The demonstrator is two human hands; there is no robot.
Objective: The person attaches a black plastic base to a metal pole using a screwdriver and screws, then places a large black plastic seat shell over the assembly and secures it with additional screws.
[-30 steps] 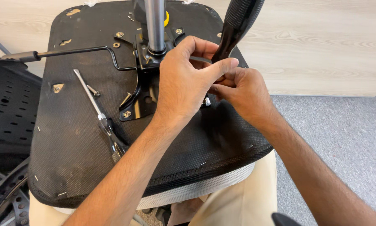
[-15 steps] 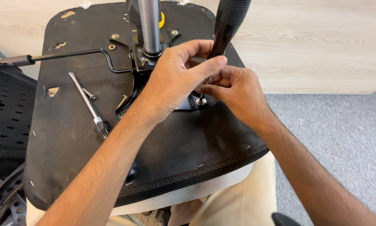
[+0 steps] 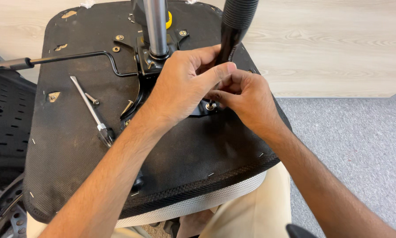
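An upturned chair seat (image 3: pixel 74 167) with a black fabric underside rests on my lap. At its middle is a black metal mechanism plate (image 3: pixel 138 94) with a shiny gas cylinder (image 3: pixel 156 26) standing up. A black-handled screwdriver (image 3: pixel 238 20) stands nearly upright, its tip on a screw (image 3: pixel 211 105) at the plate's right edge. My left hand (image 3: pixel 182 86) pinches the shaft just under the handle. My right hand (image 3: pixel 248 99) pinches the lower shaft right above the screw.
A second, slimmer screwdriver (image 3: pixel 91 109) lies on the seat's left part beside a loose screw (image 3: pixel 92 99). A bent lever rod (image 3: pixel 76 57) runs left from the mechanism. A black perforated chair part (image 3: pixel 6 114) lies at left. Wood floor and grey carpet (image 3: pixel 352 141) lie beyond.
The black handle has swung a little leftwards and stands more upright. Both hands stay at the same screw, and the view has drifted slightly.
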